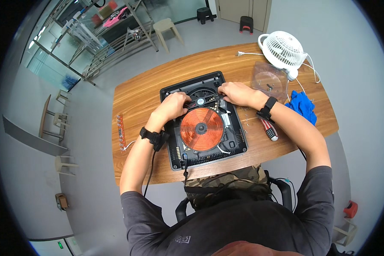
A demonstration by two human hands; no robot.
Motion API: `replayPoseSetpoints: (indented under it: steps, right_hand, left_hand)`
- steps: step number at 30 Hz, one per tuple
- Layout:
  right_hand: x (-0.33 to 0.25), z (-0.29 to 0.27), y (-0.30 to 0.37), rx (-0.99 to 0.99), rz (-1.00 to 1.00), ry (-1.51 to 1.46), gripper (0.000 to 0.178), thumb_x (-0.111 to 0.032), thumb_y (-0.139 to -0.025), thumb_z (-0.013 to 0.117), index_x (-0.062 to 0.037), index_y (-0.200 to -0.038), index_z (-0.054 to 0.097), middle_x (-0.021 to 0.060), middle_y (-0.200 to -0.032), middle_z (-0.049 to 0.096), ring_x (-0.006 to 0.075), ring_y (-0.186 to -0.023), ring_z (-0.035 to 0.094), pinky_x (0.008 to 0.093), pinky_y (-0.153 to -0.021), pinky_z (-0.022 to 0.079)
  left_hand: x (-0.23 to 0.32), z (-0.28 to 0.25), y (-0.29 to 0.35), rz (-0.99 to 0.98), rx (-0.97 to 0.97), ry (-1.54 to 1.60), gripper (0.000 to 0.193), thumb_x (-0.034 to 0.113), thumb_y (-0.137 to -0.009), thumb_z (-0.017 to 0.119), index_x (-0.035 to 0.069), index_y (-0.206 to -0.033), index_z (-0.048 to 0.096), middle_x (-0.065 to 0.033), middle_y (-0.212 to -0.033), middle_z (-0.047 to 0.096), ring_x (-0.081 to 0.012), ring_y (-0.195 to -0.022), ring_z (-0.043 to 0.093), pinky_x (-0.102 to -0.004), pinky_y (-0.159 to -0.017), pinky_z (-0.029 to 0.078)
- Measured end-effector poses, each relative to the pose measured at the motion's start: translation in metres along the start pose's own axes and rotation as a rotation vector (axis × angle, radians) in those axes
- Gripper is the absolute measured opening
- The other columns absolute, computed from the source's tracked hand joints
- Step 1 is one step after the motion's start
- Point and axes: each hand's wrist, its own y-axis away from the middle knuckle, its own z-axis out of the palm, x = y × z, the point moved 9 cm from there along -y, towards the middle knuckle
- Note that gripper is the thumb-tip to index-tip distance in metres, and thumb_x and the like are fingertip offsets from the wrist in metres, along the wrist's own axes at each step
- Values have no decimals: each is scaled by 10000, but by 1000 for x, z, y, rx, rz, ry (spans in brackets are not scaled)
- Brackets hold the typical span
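Note:
An opened induction cooker (239, 135) lies on the wooden table in front of me, its black housing bare inside. A round copper coil (209, 134) with a dark centre sits in its near half. Beyond the coil is a black cooling fan (201, 101) with a pale round hub. My left hand (171, 106) is closed, with bent fingers at the fan's left edge. From the other side, my right hand (236, 93) has its curled fingertips at the fan's right edge. Both hands partly cover what their fingertips grip.
Right of the cooker lie loose screws, a screwdriver with a red, white and dark handle (269, 130), a blue cloth (302, 107) and a clear plastic tray (260, 81). A white fan (283, 49) with a cord stands at the far right. An orange strip (121, 128) lies left.

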Motion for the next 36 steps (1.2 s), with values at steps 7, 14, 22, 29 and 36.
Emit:
replayPoseSetpoints:
  steps: [7,14,22,29,36]
  right_hand:
    - [-2,-2,1,8,15,-45,256,-152,-865,752,-13,-1073,695,154,-1049,719,373,-1041,680,472,-879,543]
    - [0,-2,-1,-24,44,-78,261,-163,-876,754,-13,-1082,699,127,-1013,726,343,-993,689,449,-853,542]
    - [8,1,-2,-10,77,-113,216,-172,-876,759,-20,-1021,711,153,-937,727,363,-972,688,466,-835,533]
    - [8,5,-8,-48,101,-117,222,-180,-859,778,-29,-1011,719,180,-953,734,388,-981,687,488,-816,534]
    - [9,7,-13,-87,114,-69,248,-193,-851,790,-36,-1031,721,185,-947,735,387,-974,692,483,-816,539]
  left_hand:
    - [2,-2,1,-37,-23,53,381,40,-750,780,-31,-1121,726,-208,-1111,717,-375,-1069,679,-411,-954,566]
    - [0,0,1,-6,13,78,395,16,-752,785,-52,-1135,716,-236,-1078,727,-374,-1004,714,-399,-899,587]
    - [0,2,0,17,41,80,397,19,-746,797,-39,-1133,729,-224,-1085,726,-370,-1006,704,-402,-903,580]
    - [-11,-3,7,49,47,119,397,11,-730,809,-23,-1120,741,-181,-1057,713,-357,-1028,667,-401,-921,558]
    - [-22,-11,23,-13,86,103,260,53,-797,760,-6,-1049,743,-174,-1041,668,-356,-1015,651,-404,-924,547]
